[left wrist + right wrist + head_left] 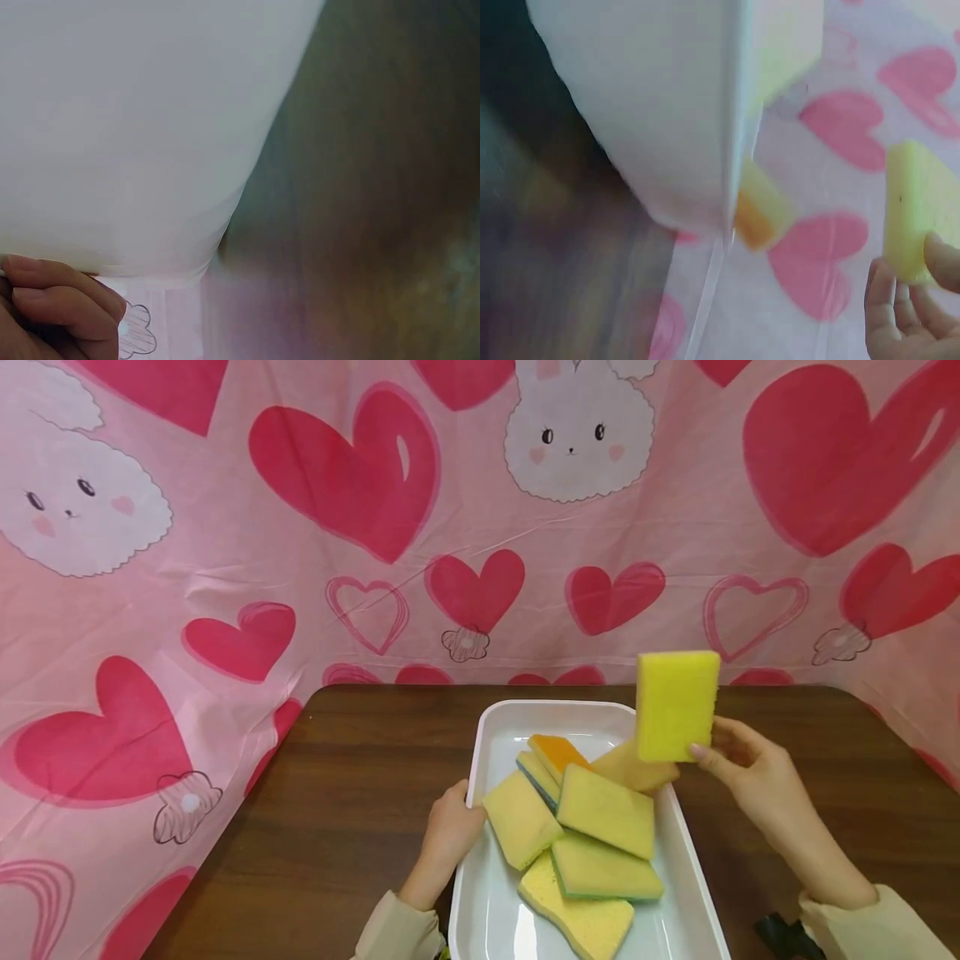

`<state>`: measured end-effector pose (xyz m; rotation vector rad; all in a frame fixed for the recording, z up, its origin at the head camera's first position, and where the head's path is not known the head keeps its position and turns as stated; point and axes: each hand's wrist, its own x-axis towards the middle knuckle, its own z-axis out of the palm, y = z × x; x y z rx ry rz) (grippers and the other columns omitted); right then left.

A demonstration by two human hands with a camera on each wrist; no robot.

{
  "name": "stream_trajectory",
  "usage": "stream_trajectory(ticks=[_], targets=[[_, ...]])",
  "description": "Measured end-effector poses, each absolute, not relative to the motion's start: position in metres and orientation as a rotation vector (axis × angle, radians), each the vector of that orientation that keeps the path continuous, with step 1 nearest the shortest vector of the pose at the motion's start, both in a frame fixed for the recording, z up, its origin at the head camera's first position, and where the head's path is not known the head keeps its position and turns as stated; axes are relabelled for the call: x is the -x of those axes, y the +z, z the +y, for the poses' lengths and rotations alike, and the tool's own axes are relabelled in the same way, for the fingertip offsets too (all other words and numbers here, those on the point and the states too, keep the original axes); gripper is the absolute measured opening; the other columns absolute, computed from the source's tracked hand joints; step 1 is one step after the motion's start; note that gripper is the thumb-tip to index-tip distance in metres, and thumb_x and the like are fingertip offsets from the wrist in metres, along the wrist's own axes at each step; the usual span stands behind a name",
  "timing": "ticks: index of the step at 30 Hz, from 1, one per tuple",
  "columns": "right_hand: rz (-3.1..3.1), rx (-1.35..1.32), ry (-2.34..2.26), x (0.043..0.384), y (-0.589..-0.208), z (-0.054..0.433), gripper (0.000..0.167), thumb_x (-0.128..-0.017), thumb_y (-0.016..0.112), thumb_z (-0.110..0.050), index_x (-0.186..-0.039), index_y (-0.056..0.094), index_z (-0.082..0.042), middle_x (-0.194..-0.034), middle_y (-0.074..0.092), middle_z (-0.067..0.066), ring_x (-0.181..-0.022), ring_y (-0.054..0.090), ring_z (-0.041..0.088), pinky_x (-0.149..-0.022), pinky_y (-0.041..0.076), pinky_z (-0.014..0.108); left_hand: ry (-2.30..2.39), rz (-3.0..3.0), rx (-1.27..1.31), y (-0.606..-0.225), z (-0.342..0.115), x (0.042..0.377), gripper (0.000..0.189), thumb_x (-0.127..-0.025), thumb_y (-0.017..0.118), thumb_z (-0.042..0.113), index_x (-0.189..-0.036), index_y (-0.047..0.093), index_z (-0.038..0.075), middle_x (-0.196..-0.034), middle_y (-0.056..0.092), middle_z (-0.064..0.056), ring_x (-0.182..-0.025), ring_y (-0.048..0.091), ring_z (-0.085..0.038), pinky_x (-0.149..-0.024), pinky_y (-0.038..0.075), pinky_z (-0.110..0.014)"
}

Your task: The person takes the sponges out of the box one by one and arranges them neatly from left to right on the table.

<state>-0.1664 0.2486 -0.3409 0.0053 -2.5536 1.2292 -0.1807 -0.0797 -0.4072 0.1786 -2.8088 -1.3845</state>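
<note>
In the head view, a bright yellow rectangular sponge [677, 706] is held upright above the right rim of a white tray [491, 914]. My right hand [757, 789] pinches its lower corner between thumb and fingers, also seen in the right wrist view with the sponge [909, 214]. At the tray's left rim, my left hand [452, 828] grips the edge; its curled fingers [67, 300] show against the tray's outer wall in the left wrist view. Several sponges overlap inside the tray, among them a yellow-green one [607, 810], an orange-topped one [558, 753] and an irregular yellow one [577, 910].
The tray stands on a dark brown wooden table [360, 760]. Behind and beside the table hangs a pink cloth [465, 518] with hearts and rabbit faces. A small black object [787, 935] lies near the right sleeve [870, 927].
</note>
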Motion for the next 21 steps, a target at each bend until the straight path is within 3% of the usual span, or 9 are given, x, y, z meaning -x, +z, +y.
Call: stream_trajectory(ticks=[2, 4, 6, 7, 10, 13, 18, 21], targets=[[-2.547, 0.081, 1.219, 0.177, -0.336, 0.258, 0.052, -0.091, 0.063, -0.025, -0.131, 0.05, 0.005, -0.086, 0.065, -0.018, -0.072, 0.046, -0.017, -0.06, 0.041, 0.013, -1.385, -2.807, -0.181, -0.407, -0.08, 0.181, 0.022, -0.075, 0.052, 0.005, -0.094, 0.062, 0.003, -0.086, 0.065, -0.016, -0.071, 0.056, -0.023, -0.057, 0.045, -0.033], [-2.533, 0.156, 1.163, 0.187, -0.334, 0.266, 0.054, -0.091, 0.061, -0.028, -0.13, 0.05, 0.007, -0.096, 0.072, 0.006, -0.069, 0.041, -0.022, -0.059, 0.039, 0.011, -1.384, -2.806, -0.185, -0.407, -0.081, 0.181, 0.022, -0.075, 0.052, 0.005, -0.094, 0.062, 0.003, -0.087, 0.065, -0.016, -0.071, 0.056, -0.024, -0.057, 0.046, -0.033], [-2.525, 0.212, 1.07, 0.197, -0.334, 0.272, 0.052, -0.091, 0.061, -0.028, -0.128, 0.052, 0.008, -0.107, 0.067, 0.026, -0.067, 0.038, -0.024, -0.057, 0.038, 0.011, -1.381, -2.805, -0.187, -0.407, -0.081, 0.181, 0.021, -0.075, 0.052, 0.005, -0.094, 0.062, 0.003, -0.087, 0.065, -0.016, -0.072, 0.057, -0.024, -0.058, 0.046, -0.033], [-2.526, 0.237, 1.022, 0.201, -0.334, 0.274, 0.051, -0.091, 0.06, -0.028, -0.126, 0.053, 0.008, -0.114, 0.061, 0.034, -0.065, 0.044, -0.019, -0.057, 0.038, 0.014, -1.379, -2.804, -0.187, -0.407, -0.081, 0.181, 0.021, -0.075, 0.052, 0.005, -0.094, 0.062, 0.003, -0.087, 0.065, -0.016, -0.072, 0.057, -0.024, -0.058, 0.046, -0.033], [-2.534, 0.292, 0.959, 0.214, -0.341, 0.281, 0.047, -0.092, 0.059, -0.026, -0.121, 0.056, 0.011, -0.111, 0.062, 0.035, -0.072, 0.063, 0.012, -0.06, 0.039, 0.023, -1.372, -2.806, -0.181, -0.408, -0.082, 0.181, 0.021, -0.075, 0.053, 0.005, -0.094, 0.062, 0.003, -0.087, 0.065, -0.016, -0.071, 0.056, -0.024, -0.057, 0.046, -0.033], [-2.565, 0.328, 0.945, 0.225, -0.352, 0.286, 0.046, -0.093, 0.057, -0.023, -0.118, 0.056, 0.015, -0.109, 0.061, 0.036, -0.092, 0.058, 0.047, -0.063, 0.043, 0.036, -1.367, -2.807, -0.169, -0.409, -0.082, 0.181, 0.022, -0.075, 0.053, 0.005, -0.094, 0.062, 0.002, -0.087, 0.065, -0.016, -0.071, 0.056, -0.024, -0.057, 0.046, -0.033], [-2.64, 0.421, 0.943, 0.239, -0.371, 0.293, 0.047, -0.092, 0.056, -0.023, -0.116, 0.056, 0.017, -0.112, 0.06, 0.035, -0.1, 0.053, 0.052, -0.078, 0.044, 0.054, -1.356, -2.812, -0.158, -0.409, -0.081, 0.182, 0.021, -0.074, 0.052, 0.004, -0.093, 0.062, 0.002, -0.087, 0.065, -0.016, -0.072, 0.056, -0.024, -0.058, 0.045, -0.033], [-2.685, 0.498, 0.952, 0.244, -0.379, 0.295, 0.047, -0.092, 0.056, -0.024, -0.117, 0.057, 0.016, -0.118, 0.057, 0.035, -0.105, 0.049, 0.055, -0.083, 0.041, 0.057, -1.352, -2.817, -0.153, -0.409, -0.081, 0.181, 0.021, -0.074, 0.053, 0.005, -0.093, 0.062, 0.003, -0.087, 0.065, -0.016, -0.072, 0.055, -0.024, -0.058, 0.044, -0.033]])
